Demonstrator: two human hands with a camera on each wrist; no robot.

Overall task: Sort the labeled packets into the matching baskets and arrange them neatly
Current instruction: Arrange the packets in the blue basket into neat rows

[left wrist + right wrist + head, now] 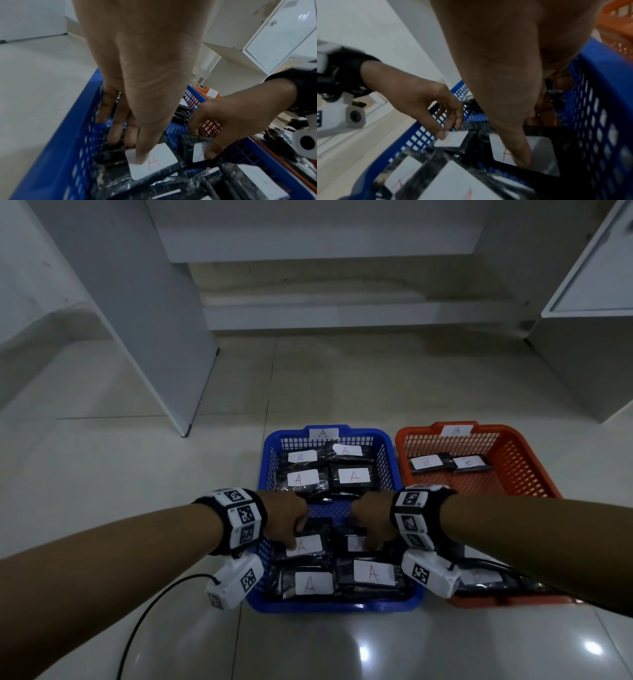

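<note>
A blue basket (pixel 329 606) labelled A sits on the floor, with an orange basket (pixel 507 433) labelled B to its right. Both hands reach into the blue basket's middle. My left hand (pixel 296 534) pinches a black packet (pixel 310 546) with a white A label, thumb (pixel 140 155) on the label and fingers over the far edge. My right hand (pixel 364 534) pinches the neighbouring A packet (pixel 542 155) the same way, thumb (pixel 520 158) on its label. Several more A packets (pixel 352 475) lie at the basket's far and near ends. Two B packets (pixel 445 463) lie in the orange basket.
More black packets (pixel 479 577) lie at the orange basket's near end, partly under my right arm. A white panel (pixel 154 337) stands at the left and a white cabinet (pixel 582 337) at the right. A black cable (pixel 147 611) runs over the tiled floor.
</note>
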